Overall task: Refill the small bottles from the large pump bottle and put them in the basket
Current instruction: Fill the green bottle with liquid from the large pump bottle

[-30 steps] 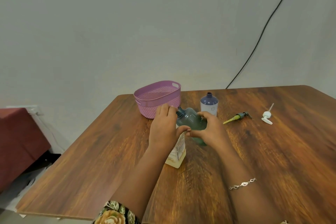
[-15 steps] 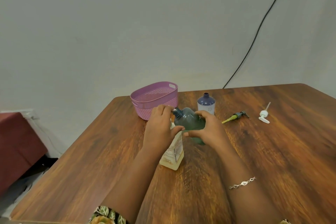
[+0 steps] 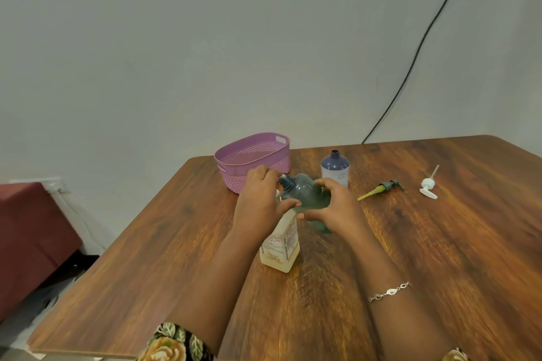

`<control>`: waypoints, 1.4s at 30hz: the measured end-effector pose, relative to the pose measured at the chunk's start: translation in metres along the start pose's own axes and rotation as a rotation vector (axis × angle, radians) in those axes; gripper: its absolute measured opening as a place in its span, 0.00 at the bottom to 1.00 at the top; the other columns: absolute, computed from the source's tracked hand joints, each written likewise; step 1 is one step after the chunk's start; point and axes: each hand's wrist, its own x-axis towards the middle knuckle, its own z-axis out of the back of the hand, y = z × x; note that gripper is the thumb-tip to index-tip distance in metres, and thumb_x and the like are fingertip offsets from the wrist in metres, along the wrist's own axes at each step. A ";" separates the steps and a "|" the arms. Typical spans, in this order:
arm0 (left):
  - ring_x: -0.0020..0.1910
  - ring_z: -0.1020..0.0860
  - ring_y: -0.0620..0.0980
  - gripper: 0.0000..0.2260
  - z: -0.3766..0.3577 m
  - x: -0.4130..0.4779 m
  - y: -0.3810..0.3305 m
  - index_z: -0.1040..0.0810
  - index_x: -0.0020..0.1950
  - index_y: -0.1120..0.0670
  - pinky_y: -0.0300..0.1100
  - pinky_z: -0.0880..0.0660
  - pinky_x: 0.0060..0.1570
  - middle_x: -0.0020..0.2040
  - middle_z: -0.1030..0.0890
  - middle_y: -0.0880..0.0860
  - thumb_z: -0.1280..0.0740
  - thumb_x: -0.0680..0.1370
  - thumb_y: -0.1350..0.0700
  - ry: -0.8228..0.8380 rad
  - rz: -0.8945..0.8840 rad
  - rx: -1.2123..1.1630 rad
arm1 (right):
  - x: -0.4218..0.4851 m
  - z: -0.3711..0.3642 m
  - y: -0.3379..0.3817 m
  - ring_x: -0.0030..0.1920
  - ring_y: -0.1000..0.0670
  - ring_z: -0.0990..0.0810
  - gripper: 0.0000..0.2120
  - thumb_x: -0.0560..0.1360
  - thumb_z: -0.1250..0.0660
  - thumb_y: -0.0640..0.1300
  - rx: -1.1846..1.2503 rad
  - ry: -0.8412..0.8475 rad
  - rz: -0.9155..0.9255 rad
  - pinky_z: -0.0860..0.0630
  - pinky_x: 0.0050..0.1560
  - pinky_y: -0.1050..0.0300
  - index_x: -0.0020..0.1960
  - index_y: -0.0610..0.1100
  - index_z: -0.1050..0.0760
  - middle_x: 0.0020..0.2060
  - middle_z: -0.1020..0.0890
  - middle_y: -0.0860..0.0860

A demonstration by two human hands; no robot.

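Right hand (image 3: 337,211) curled round tilted translucent green plastic bottle (image 3: 306,193), neck toward left hand (image 3: 261,202); left hand grips top of upright pale yellow labelled bottle (image 3: 281,249)

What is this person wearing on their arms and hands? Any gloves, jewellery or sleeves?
No gloves: the left hand and right hand are bare. A thin silver chain bracelet circles the right wrist. The left forearm is uncovered up to a dark sleeve printed with cream flowers and green leaves. A scrap of similar fabric shows at the bottom right edge.
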 end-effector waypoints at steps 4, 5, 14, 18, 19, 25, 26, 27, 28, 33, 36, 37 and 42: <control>0.52 0.30 0.49 0.21 -0.009 -0.006 0.001 0.24 0.58 0.57 0.33 0.41 0.45 0.53 0.25 0.53 0.27 0.70 0.47 -0.035 0.003 0.020 | 0.000 -0.003 -0.003 0.50 0.55 0.29 0.32 0.62 0.22 0.48 -0.016 -0.001 -0.012 0.31 0.47 0.59 0.62 0.48 0.29 0.50 0.27 0.55; 0.52 0.30 0.50 0.22 -0.012 -0.009 0.000 0.23 0.57 0.58 0.34 0.40 0.45 0.53 0.25 0.53 0.26 0.69 0.48 -0.033 0.010 0.036 | -0.001 -0.003 -0.004 0.50 0.55 0.30 0.31 0.62 0.22 0.48 -0.015 -0.003 -0.013 0.32 0.46 0.60 0.62 0.47 0.29 0.49 0.27 0.55; 0.59 0.34 0.47 0.28 -0.003 -0.005 -0.002 0.30 0.66 0.56 0.31 0.41 0.49 0.60 0.29 0.51 0.30 0.71 0.42 0.037 -0.002 0.017 | -0.001 0.000 -0.003 0.49 0.55 0.29 0.30 0.62 0.21 0.46 0.027 -0.009 0.001 0.34 0.46 0.61 0.61 0.47 0.28 0.48 0.26 0.55; 0.58 0.34 0.47 0.27 -0.004 -0.004 -0.003 0.29 0.66 0.55 0.31 0.41 0.49 0.59 0.29 0.51 0.30 0.71 0.43 0.024 0.001 0.014 | -0.001 0.000 -0.003 0.50 0.55 0.28 0.30 0.62 0.22 0.47 0.016 -0.008 -0.005 0.33 0.46 0.61 0.61 0.47 0.28 0.48 0.27 0.56; 0.57 0.34 0.47 0.27 -0.006 -0.005 -0.002 0.28 0.64 0.56 0.31 0.41 0.48 0.58 0.28 0.52 0.29 0.71 0.44 0.009 0.000 0.016 | 0.000 -0.001 -0.004 0.50 0.55 0.28 0.30 0.61 0.22 0.47 0.016 -0.008 -0.008 0.33 0.46 0.60 0.61 0.47 0.28 0.48 0.27 0.56; 0.55 0.32 0.48 0.28 -0.014 -0.013 -0.002 0.26 0.62 0.57 0.32 0.40 0.47 0.56 0.27 0.53 0.27 0.69 0.43 0.005 0.003 0.062 | -0.002 -0.003 -0.006 0.50 0.56 0.30 0.30 0.63 0.22 0.47 0.007 -0.004 -0.012 0.35 0.42 0.61 0.62 0.47 0.28 0.52 0.25 0.53; 0.56 0.33 0.47 0.28 -0.012 -0.012 -0.001 0.27 0.64 0.57 0.31 0.40 0.48 0.57 0.27 0.52 0.28 0.69 0.43 0.015 -0.002 0.055 | -0.002 -0.002 -0.006 0.50 0.56 0.30 0.30 0.62 0.22 0.47 0.010 -0.004 -0.012 0.34 0.42 0.61 0.62 0.47 0.29 0.54 0.24 0.52; 0.56 0.34 0.46 0.28 -0.009 -0.011 0.000 0.28 0.65 0.55 0.30 0.41 0.48 0.58 0.28 0.51 0.29 0.70 0.42 0.032 -0.004 0.038 | -0.002 -0.002 -0.006 0.51 0.56 0.30 0.31 0.62 0.22 0.47 0.015 -0.004 -0.013 0.34 0.44 0.61 0.62 0.47 0.29 0.55 0.24 0.52; 0.56 0.34 0.44 0.27 -0.005 -0.008 0.001 0.28 0.66 0.55 0.29 0.41 0.48 0.59 0.28 0.50 0.30 0.71 0.43 0.047 -0.005 0.011 | -0.002 -0.001 -0.005 0.51 0.56 0.30 0.32 0.62 0.22 0.46 0.017 -0.003 -0.014 0.33 0.46 0.61 0.63 0.46 0.29 0.55 0.24 0.52; 0.57 0.33 0.41 0.26 0.007 -0.003 0.013 0.27 0.66 0.55 0.28 0.40 0.49 0.62 0.27 0.50 0.29 0.72 0.46 0.027 0.048 -0.098 | 0.000 0.003 -0.004 0.51 0.55 0.30 0.32 0.61 0.21 0.45 0.024 -0.005 -0.007 0.32 0.48 0.61 0.62 0.46 0.28 0.54 0.24 0.52; 0.61 0.29 0.45 0.27 0.003 -0.009 0.016 0.29 0.68 0.56 0.33 0.34 0.51 0.66 0.28 0.50 0.30 0.72 0.46 0.018 0.079 -0.086 | -0.001 0.004 -0.005 0.50 0.55 0.29 0.31 0.61 0.21 0.45 0.017 -0.009 -0.003 0.32 0.47 0.61 0.61 0.46 0.28 0.49 0.26 0.54; 0.62 0.29 0.47 0.28 0.001 -0.009 0.016 0.29 0.69 0.56 0.34 0.33 0.52 0.66 0.28 0.51 0.30 0.72 0.46 0.018 0.073 -0.077 | -0.002 0.004 -0.005 0.50 0.55 0.30 0.30 0.61 0.21 0.45 0.013 -0.010 -0.001 0.32 0.47 0.61 0.60 0.46 0.28 0.48 0.27 0.55; 0.63 0.30 0.49 0.31 0.001 -0.013 0.013 0.32 0.70 0.57 0.33 0.34 0.53 0.67 0.30 0.52 0.31 0.72 0.44 0.034 0.012 -0.003 | 0.000 0.004 -0.006 0.50 0.55 0.30 0.30 0.61 0.21 0.44 0.025 -0.010 0.003 0.32 0.48 0.61 0.61 0.46 0.28 0.48 0.28 0.56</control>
